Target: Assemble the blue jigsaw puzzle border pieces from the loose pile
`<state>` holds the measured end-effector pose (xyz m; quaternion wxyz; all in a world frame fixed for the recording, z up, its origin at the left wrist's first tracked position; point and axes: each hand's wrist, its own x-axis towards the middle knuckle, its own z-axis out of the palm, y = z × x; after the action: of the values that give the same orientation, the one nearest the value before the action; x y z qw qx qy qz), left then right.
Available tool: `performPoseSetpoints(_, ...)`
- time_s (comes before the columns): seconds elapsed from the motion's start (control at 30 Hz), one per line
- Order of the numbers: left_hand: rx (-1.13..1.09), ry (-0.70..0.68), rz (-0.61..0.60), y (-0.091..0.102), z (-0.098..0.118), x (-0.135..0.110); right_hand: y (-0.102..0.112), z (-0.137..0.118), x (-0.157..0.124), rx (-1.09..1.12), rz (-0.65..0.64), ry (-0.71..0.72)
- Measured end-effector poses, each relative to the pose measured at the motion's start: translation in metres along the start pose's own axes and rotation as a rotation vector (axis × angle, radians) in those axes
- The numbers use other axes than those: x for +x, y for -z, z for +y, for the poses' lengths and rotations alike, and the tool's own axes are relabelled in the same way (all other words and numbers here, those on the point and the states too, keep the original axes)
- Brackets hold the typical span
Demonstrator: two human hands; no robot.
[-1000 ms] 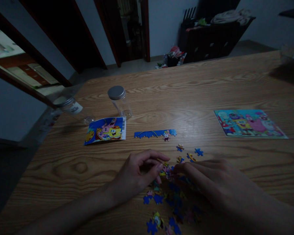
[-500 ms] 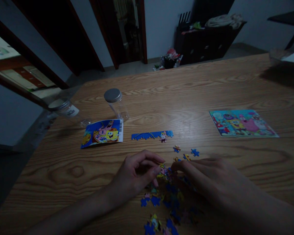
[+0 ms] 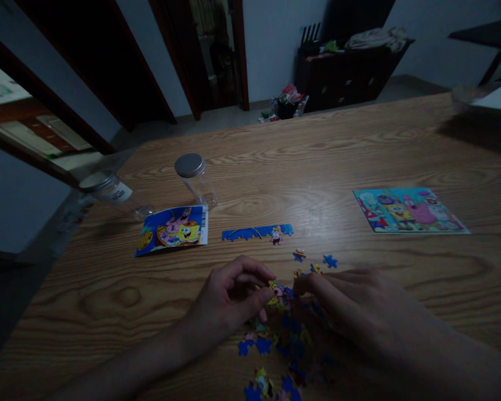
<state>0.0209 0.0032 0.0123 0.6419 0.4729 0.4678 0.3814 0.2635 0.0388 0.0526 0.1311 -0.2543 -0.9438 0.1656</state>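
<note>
My left hand (image 3: 236, 292) is curled, its thumb and fingers closing on a yellow and pink puzzle piece (image 3: 278, 291) at the pile's upper edge. Across from it, my right hand (image 3: 346, 298) reaches down with bent fingers, the fingertips at a small blue puzzle piece (image 3: 289, 293). Under and between both hands lies a heap of loose puzzle pieces (image 3: 294, 337), mostly blue, partly hidden by the right hand and shadow. Beyond them lies a joined blue puzzle strip (image 3: 246, 233) with a cartoon figure piece (image 3: 276, 236) at its lower right.
A cartoon picture sheet (image 3: 173, 229) lies left, a second picture card (image 3: 409, 211) right. Two clear jars with metal lids, one upright (image 3: 197, 181) and one tilted in view (image 3: 112, 189), stand at the back left. A clear container (image 3: 484, 103) sits at the far right.
The view has shifted slightly. Both hands stay over the heap in nearly the same pose, with only small finger movement; the strip and pictures lie as before.
</note>
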Motion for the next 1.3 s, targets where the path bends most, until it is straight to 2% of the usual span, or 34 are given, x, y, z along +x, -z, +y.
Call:
performPoseSetpoints(0.6,0.043,-0.015,0.003,-0.0004,-0.0005,-0.0028,-0.0045,0.0015,-0.0021,-0.011,-0.001,0.028)
performPoseSetpoints(0.73,0.118,-0.072,0.030,0.0004,0.0003,-0.0012,-0.0046,0.0013,-0.0019,0.012,-0.016,0.019)
performPoseSetpoints(0.87,0.153,-0.067,-0.017,0.0012,0.0018,-0.0003,-0.0052,0.0016,-0.0021,0.040,-0.032,-0.007)
performPoseSetpoints(1.07,0.134,-0.011,0.009,0.0006,0.0011,-0.0008,-0.0061,0.0024,-0.0021,-0.007,-0.004,0.011)
performPoseSetpoints(1.3,0.126,-0.066,0.026,0.0027,-0.0021,-0.0006,-0.0086,-0.0007,-0.0016,-0.008,0.028,-0.017)
